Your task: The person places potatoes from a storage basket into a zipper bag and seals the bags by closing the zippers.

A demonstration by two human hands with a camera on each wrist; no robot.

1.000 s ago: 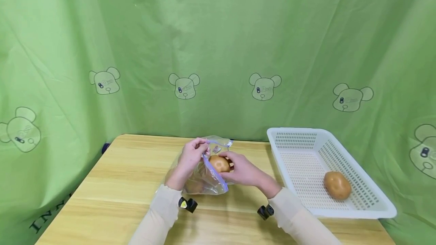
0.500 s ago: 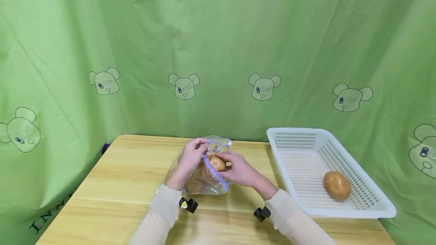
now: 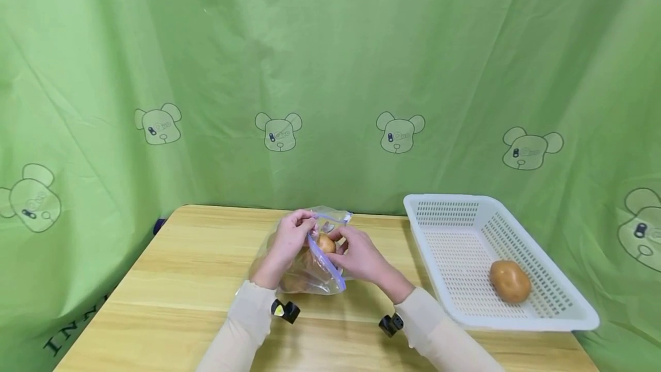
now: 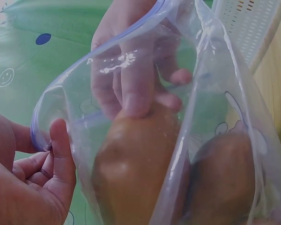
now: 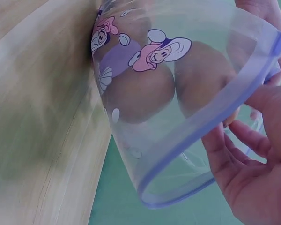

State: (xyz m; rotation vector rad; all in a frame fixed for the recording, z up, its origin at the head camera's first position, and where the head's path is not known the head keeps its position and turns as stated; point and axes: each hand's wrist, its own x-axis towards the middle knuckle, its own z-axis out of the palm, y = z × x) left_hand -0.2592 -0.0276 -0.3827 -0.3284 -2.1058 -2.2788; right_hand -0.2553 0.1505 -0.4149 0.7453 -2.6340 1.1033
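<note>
The left hand pinches the rim of a clear bag on the worktop, thumb closed against fingers. Low inside the bag lie brown potatoes. Just within the bag's mouth sits another potato, its end held by the right hand, thumb and fingertips partly spread around it. Right of the bag, a white basket contains a single potato.

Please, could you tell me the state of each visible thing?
Bag: mouth open, potatoes inside
Potato at bag's mouth: whole, being touched
Left hand: pinching the bag's edge
Right hand: touching that potato's end
Basket: upright
Basket potato: lying inside, untouched
Curtain: hanging, creased
</note>
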